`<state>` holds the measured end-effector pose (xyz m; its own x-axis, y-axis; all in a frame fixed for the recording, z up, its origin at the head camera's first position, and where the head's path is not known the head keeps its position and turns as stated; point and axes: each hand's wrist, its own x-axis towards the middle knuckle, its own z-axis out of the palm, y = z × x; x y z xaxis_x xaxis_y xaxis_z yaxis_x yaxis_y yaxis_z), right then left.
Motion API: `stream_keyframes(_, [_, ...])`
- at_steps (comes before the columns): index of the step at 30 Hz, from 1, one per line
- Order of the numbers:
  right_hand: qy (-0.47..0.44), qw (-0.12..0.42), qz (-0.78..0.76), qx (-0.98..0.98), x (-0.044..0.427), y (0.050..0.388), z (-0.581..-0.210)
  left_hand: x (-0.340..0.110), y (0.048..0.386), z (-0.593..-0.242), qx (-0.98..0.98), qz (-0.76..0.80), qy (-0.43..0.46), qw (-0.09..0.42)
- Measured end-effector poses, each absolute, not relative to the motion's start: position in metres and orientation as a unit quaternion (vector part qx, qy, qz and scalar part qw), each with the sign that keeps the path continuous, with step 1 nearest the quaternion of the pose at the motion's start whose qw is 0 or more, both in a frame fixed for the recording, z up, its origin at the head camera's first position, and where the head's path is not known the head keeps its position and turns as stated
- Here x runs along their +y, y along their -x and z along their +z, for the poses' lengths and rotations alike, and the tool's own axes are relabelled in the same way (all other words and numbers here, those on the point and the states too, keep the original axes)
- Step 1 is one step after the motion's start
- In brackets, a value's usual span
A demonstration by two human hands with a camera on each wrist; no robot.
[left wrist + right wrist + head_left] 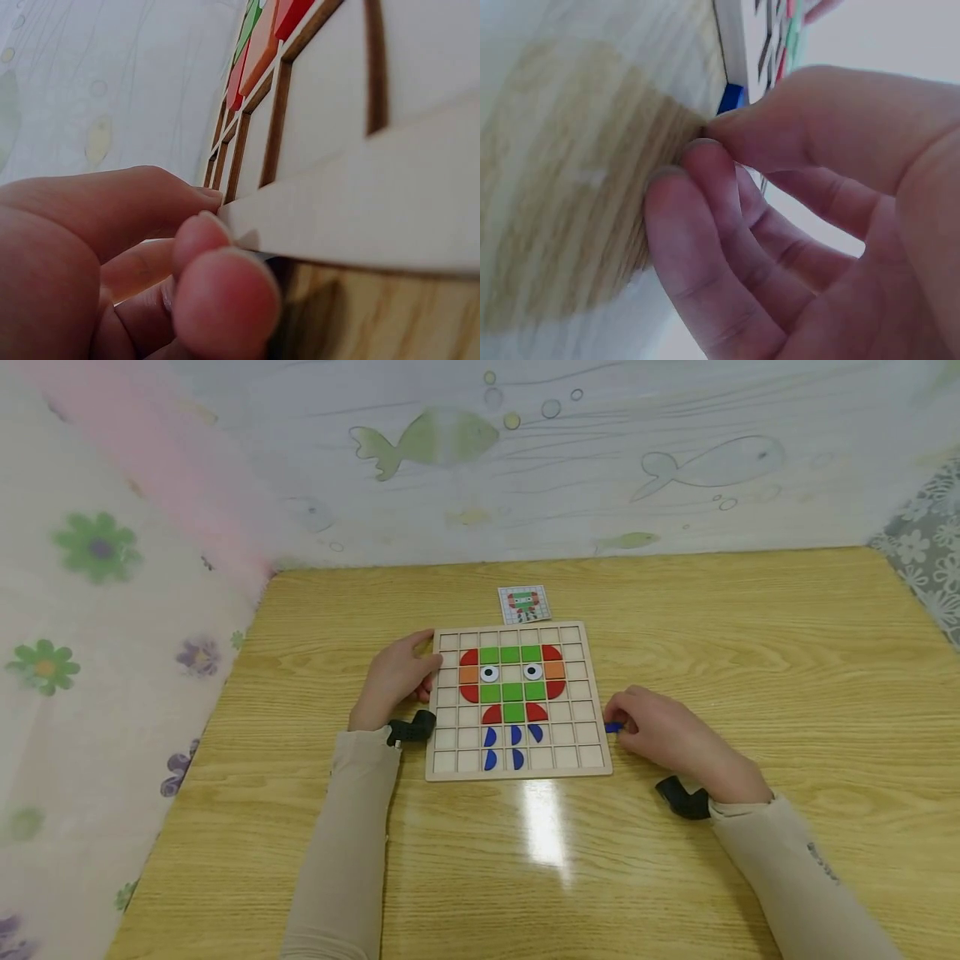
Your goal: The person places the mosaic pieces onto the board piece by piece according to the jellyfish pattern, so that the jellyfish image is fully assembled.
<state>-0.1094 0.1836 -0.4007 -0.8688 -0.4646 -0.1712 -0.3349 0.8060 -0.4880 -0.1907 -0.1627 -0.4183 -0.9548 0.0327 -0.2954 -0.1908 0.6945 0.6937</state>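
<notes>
A square wooden grid board [517,776] lies on the table with flat coloured pieces in its cells. Red, orange and green pieces [513,692] and two round eye pieces [489,673] form a figure, with several blue half-round pieces [518,760] below. My left hand [397,677] holds the board's left edge near the far corner; fingertips [229,292] meet the rim in the left wrist view. Beside the right edge, my right hand [656,727] pinches a blue piece [614,727] low over the table. Its fingers [697,247] partly hide that piece.
Behind the board lies a small picture card [524,604] with a similar figure. The wood-grain table [750,635] meets a wall covering [562,502] with fish drawings. Black wrist devices [682,798] sit at both wrists.
</notes>
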Motion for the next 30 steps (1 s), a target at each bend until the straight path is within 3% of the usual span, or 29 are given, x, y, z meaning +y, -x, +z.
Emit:
stream_keyframes(6, [0.214, 0.109, -0.194, 0.951, 0.182, 0.109, -0.401, -0.163, 0.19, -0.417, 0.907, 0.392, 0.048, 0.144])
stream_keyframes(20, [0.206, 0.098, -0.231, 0.946, 0.182, 0.111, -0.397, -0.162, 0.189, -0.417, 0.902, 0.401, 0.054, 0.15])
stream_keyframes(30, [0.217, 0.116, -0.299, 0.922, 0.146, 0.107, -0.398, -0.161, 0.189, -0.416, 0.906, 0.392, 0.054, 0.149])
